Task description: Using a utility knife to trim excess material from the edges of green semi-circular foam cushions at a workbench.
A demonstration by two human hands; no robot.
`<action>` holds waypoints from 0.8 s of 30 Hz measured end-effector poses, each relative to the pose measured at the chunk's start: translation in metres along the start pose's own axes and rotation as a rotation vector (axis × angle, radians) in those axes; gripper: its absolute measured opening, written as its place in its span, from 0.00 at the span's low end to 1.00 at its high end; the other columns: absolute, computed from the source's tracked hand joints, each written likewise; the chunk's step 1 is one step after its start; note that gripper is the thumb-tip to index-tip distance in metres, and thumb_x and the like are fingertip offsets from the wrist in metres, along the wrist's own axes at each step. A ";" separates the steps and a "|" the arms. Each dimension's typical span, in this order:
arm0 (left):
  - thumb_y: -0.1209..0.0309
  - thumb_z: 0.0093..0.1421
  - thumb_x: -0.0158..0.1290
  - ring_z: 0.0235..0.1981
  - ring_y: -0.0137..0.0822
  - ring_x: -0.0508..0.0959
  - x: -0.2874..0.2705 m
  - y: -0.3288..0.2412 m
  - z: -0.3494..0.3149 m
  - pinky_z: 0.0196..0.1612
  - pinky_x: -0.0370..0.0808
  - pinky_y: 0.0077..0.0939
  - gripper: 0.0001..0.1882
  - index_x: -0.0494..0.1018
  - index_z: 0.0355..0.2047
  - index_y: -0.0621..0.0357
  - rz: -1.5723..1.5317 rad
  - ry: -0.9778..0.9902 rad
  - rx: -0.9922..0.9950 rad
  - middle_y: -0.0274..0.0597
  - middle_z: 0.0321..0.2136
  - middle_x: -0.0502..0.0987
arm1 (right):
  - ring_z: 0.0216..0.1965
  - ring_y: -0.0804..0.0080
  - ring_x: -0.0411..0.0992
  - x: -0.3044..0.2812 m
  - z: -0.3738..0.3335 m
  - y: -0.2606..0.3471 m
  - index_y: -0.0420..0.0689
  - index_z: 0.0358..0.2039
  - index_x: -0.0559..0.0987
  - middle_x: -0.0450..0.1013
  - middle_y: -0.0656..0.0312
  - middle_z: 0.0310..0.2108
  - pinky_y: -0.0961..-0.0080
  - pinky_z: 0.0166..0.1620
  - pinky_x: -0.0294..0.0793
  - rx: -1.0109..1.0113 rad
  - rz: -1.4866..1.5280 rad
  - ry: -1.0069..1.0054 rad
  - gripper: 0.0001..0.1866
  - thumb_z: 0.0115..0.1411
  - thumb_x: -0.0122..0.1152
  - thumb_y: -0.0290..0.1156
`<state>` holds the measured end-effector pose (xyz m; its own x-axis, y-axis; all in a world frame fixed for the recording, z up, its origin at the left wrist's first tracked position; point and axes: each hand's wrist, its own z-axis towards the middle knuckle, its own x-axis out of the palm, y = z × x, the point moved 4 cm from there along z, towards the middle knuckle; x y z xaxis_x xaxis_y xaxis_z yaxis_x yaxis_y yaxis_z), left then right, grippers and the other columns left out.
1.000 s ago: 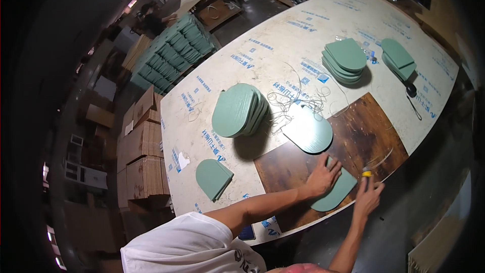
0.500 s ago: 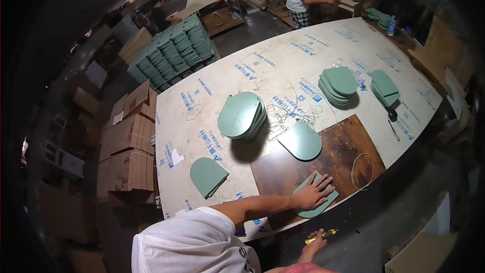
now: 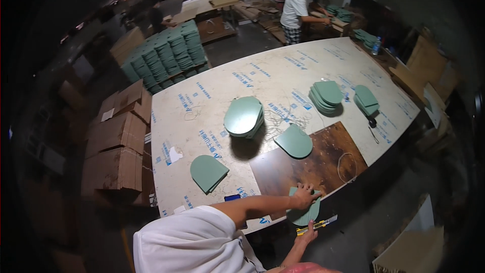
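A green board (image 3: 302,215) with a rounded end lies at the table's near edge and partly overhangs it. My left hand (image 3: 305,196) grips its far end, fingers bent over the edge. Just beyond the table edge, my right hand (image 3: 308,233) is closed around a yellow utility knife (image 3: 324,223), close to the board's near end. Under the board is a dark brown wood-grain panel (image 3: 283,174). Another green board (image 3: 294,140) rests partly on that panel's far edge. To the left lie a few more green boards (image 3: 208,173), slightly fanned.
Stacks of green boards stand mid-table (image 3: 243,116) and farther right (image 3: 327,96), with a smaller pile (image 3: 366,99) beyond. Loose string (image 3: 285,119) lies between them. Flattened cartons (image 3: 118,141) are piled left of the table. A co-worker (image 3: 298,12) stands past the far edge.
My left hand has gone from lying flat on the board to gripping its far end. The board has turned and shifted toward me. My right hand has brought the knife up nearer to it.
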<state>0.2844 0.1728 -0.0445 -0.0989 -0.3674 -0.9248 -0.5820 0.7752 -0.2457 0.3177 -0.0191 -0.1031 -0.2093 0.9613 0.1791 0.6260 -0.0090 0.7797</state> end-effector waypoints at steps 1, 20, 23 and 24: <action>0.48 0.68 0.46 0.65 0.61 0.58 0.006 0.006 -0.007 0.57 0.54 0.79 0.28 0.63 0.67 0.31 0.011 -0.023 0.104 0.55 0.67 0.57 | 0.42 0.62 0.73 -0.002 -0.009 0.014 0.34 0.48 0.76 0.75 0.54 0.45 0.60 0.46 0.73 -0.059 -0.086 0.022 0.23 0.56 0.74 0.31; 0.63 0.71 0.51 0.36 0.23 0.73 -0.159 0.015 -0.192 0.42 0.71 0.20 0.17 0.78 0.44 0.67 -1.523 -0.109 -0.080 0.33 0.34 0.79 | 0.33 0.84 0.71 0.006 -0.178 0.185 0.40 0.39 0.78 0.74 0.70 0.33 0.82 0.39 0.70 -0.426 -0.045 0.263 0.10 0.60 0.69 0.28; 0.64 0.70 0.53 0.44 0.26 0.75 -0.173 0.003 -0.202 0.50 0.71 0.21 0.18 0.75 0.52 0.67 -1.590 -0.009 -0.050 0.38 0.42 0.80 | 0.35 0.84 0.70 0.010 -0.184 0.196 0.42 0.37 0.78 0.73 0.71 0.34 0.82 0.42 0.68 -0.378 0.093 0.265 0.08 0.60 0.69 0.27; 0.65 0.69 0.54 0.46 0.28 0.75 -0.180 -0.001 -0.205 0.51 0.71 0.23 0.20 0.73 0.54 0.68 -1.535 -0.032 0.004 0.40 0.44 0.79 | 0.33 0.84 0.70 0.009 -0.184 0.197 0.40 0.36 0.79 0.73 0.71 0.31 0.83 0.40 0.69 -0.400 0.129 0.244 0.09 0.60 0.70 0.29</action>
<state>0.1376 0.1324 0.1818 0.5931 -0.7780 0.2074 -0.1012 -0.3276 -0.9394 0.3012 -0.0630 0.1621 -0.3490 0.8531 0.3878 0.3311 -0.2749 0.9027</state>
